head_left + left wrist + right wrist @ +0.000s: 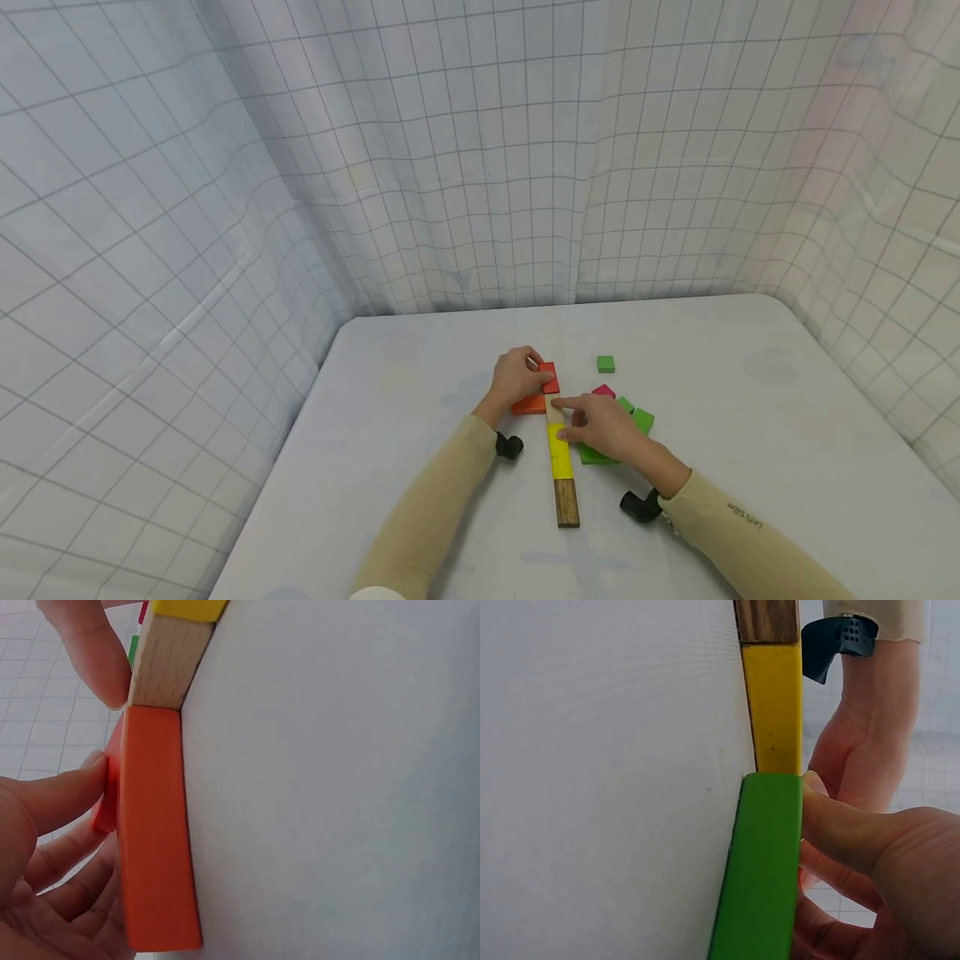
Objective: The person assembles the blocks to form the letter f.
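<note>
In the head view my left hand [516,377] pinches a red block [551,379] at the far end of a row of blocks. The left wrist view shows its thumb against the red block, beyond a long orange block [159,832]. From the other side, my right hand [603,425] reaches in. Its index fingertip rests on a plain wooden block [553,412], and its thumb is at the edge of a yellow block [559,454]. A dark brown wooden block [567,503] forms the near end of the row. Beside the yellow block lies a green block [763,855].
Several green blocks [642,419] and a pink block [603,391] lie around the right hand, partly hidden by it. A small green block [606,364] stands apart farther back. Black wrist mounts [510,447] hang under both forearms. Grid-patterned curtains [465,167] surround the white table [405,375].
</note>
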A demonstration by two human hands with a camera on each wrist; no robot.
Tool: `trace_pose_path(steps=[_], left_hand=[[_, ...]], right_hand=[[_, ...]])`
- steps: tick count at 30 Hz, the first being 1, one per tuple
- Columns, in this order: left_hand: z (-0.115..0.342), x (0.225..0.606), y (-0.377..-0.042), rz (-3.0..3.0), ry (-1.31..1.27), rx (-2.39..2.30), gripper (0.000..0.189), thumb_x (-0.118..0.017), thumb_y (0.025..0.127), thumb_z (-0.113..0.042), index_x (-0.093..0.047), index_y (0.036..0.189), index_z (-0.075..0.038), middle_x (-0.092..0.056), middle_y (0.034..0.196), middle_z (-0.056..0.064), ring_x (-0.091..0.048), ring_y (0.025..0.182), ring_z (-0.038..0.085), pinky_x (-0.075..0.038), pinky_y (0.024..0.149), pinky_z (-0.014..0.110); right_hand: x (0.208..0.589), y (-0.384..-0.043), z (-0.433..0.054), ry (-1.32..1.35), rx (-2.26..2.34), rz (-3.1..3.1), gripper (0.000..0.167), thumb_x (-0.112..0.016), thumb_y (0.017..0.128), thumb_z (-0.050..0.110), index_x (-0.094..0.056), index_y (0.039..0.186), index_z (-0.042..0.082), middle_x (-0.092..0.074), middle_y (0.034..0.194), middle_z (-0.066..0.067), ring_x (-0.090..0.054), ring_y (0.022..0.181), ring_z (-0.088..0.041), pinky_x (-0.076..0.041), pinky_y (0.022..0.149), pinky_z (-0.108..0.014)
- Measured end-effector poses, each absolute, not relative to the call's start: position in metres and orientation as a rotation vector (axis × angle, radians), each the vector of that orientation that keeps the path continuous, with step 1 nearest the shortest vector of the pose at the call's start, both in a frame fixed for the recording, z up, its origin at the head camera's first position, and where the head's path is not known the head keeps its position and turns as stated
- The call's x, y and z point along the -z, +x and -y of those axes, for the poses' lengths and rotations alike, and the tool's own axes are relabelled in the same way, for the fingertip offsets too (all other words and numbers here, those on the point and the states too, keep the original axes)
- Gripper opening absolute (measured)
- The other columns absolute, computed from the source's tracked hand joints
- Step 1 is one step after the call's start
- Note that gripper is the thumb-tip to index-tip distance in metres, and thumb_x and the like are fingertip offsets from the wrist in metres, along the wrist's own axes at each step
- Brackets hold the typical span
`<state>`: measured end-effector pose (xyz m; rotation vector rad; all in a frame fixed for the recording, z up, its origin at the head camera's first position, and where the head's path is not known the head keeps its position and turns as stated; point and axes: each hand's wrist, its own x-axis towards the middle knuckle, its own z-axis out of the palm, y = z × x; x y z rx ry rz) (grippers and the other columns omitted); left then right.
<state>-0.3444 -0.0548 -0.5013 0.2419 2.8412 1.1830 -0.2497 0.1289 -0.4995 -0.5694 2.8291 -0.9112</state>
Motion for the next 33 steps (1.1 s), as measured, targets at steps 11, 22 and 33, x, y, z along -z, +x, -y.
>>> trace_pose_path(steps=[11, 22, 33], left_hand=[[0.0547, 0.4979, -0.3416, -2.794, 0.249, -1.040, 0.036, -0.081, 0.087, -0.033, -0.073, 0.113, -0.010, -0.065, 0.086, 0.000, -0.057, 0.072, 0.015, -0.049, 0.060, 0.021], [0.0587, 0.4919, -0.3416, -2.756, 0.363, -0.949, 0.046, -0.083, 0.085, -0.035, -0.070, 0.121, -0.010, -0.062, 0.089, 0.000, -0.055, 0.074, 0.015, -0.047, 0.060, 0.021], [0.0603, 0.4916, -0.3377, -2.762, 0.384, -0.891, 0.050, -0.082, 0.086, -0.036, -0.069, 0.127, -0.012, -0.060, 0.090, 0.001, -0.053, 0.077, 0.016, -0.046, 0.061, 0.022]], right_hand=[[0.4978, -0.2478, -0.1292, -0.609, 0.932, -2.828, 0.055, -0.083, 0.085, 0.027, -0.066, 0.137, 0.018, -0.057, 0.074, 0.008, -0.051, 0.066, -0.011, -0.043, 0.056, -0.026], [0.4946, -0.2483, -0.1296, -0.590, 0.922, -2.828, 0.055, -0.083, 0.085, 0.026, -0.065, 0.137, 0.017, -0.058, 0.075, 0.007, -0.052, 0.067, -0.012, -0.043, 0.057, -0.027], [0.4946, -0.2468, -0.1294, -0.606, 0.925, -2.824, 0.055, -0.083, 0.086, 0.026, -0.066, 0.137, 0.017, -0.059, 0.075, 0.007, -0.052, 0.067, -0.011, -0.044, 0.056, -0.027]])
